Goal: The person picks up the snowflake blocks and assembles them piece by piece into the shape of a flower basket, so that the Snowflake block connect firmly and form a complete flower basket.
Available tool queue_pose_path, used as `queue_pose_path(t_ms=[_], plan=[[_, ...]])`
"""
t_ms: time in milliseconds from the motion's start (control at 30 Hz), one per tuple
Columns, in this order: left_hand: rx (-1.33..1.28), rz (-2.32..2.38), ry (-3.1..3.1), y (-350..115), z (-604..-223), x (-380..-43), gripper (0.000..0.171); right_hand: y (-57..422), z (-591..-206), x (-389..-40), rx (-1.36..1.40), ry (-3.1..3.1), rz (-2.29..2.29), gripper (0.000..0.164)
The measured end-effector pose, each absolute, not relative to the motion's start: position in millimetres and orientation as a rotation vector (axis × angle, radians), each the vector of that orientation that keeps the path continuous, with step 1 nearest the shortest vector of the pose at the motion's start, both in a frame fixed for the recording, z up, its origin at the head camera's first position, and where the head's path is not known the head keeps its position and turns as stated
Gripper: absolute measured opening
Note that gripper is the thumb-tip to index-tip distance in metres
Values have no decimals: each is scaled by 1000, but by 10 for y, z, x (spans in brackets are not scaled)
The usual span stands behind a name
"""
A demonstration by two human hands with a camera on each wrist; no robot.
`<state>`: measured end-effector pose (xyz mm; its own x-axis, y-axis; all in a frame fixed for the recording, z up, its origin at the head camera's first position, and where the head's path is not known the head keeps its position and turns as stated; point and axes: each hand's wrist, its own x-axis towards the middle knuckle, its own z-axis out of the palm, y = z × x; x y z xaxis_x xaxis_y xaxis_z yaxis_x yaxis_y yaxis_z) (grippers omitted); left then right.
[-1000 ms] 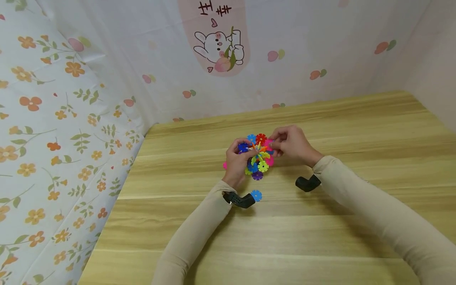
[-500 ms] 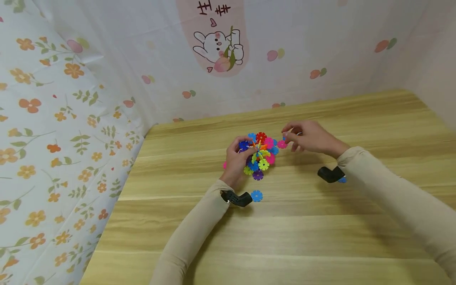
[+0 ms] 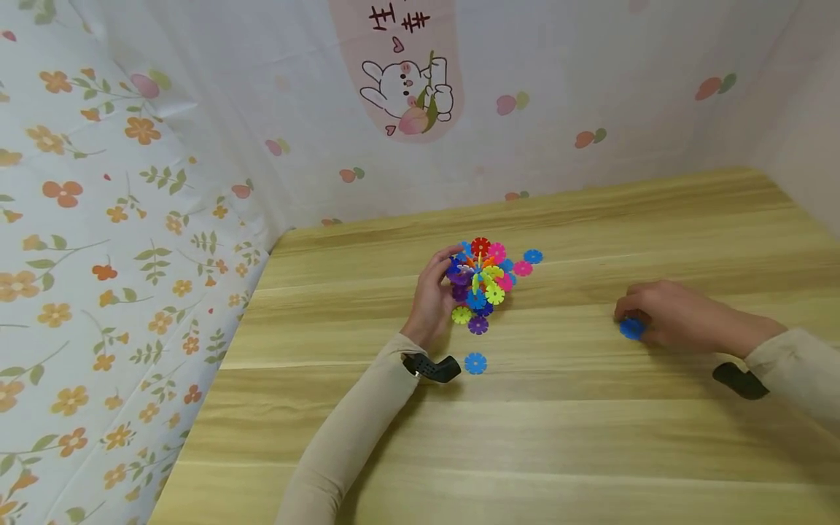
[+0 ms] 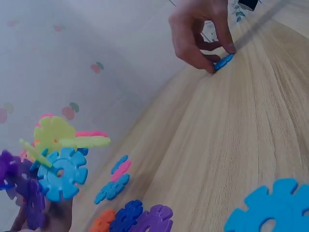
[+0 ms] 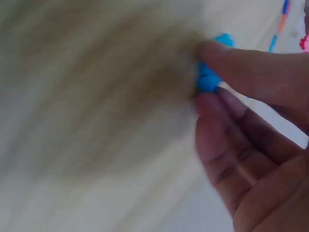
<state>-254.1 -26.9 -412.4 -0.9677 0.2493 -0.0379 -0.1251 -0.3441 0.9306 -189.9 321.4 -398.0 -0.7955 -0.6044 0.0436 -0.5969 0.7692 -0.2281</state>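
My left hand (image 3: 429, 299) holds a ball-like cluster (image 3: 479, 271) of slotted plastic snowflake discs in many colours, with its fingers round the left side. In the left wrist view the cluster (image 4: 60, 174) rises above part of that hand; its thumb is hidden in the head view. Well to the right, my right hand (image 3: 676, 317) pinches a blue snowflake disc (image 3: 631, 328) between thumb and fingers, low at the tabletop. The right wrist view, partly blurred, has this blue disc (image 5: 208, 79) between thumb and fingertips.
A loose blue disc (image 3: 475, 363) lies by the left wrist's black camera mount (image 3: 433, 367). Beyond the cluster, a pink disc (image 3: 523, 268) and another blue disc (image 3: 534, 257) lie on the wooden table (image 3: 558, 437). Purple (image 3: 478, 324) and yellow-green (image 3: 461, 315) discs lie just below the cluster.
My right hand has left the cluster, moved right and toward me, and taken hold of a blue disc on the table. The left hand keeps the cluster, which has tilted slightly.
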Motion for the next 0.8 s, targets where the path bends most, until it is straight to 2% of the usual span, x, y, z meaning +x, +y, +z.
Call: queue_pose_path(t_ms=[333, 433, 567, 600, 700, 800], plan=[[290, 2413, 1602, -248, -4142, -2522, 15, 3318, -4019, -2035, -948, 2745, -749, 28], [336, 2424, 1539, -225, -4152, -2512, 16, 3200, -3963, -2134, -882, 2673, -894, 22], [336, 2408, 1506, -206, -4162, -2497, 22, 2906, -3853, -2251, -640, 2572, -1114, 4], [337, 2394, 1512, -202, -4164, -2493, 23, 2823, -3826, -2273, -577, 2556, -1177, 3], [393, 2331, 1560, -190, -4160, -2480, 22, 2598, -3747, -2328, -400, 2541, -1361, 16], [476, 2265, 1613, -168, -4144, -2466, 33, 2422, -3690, -2378, -312, 2580, -1496, 21]])
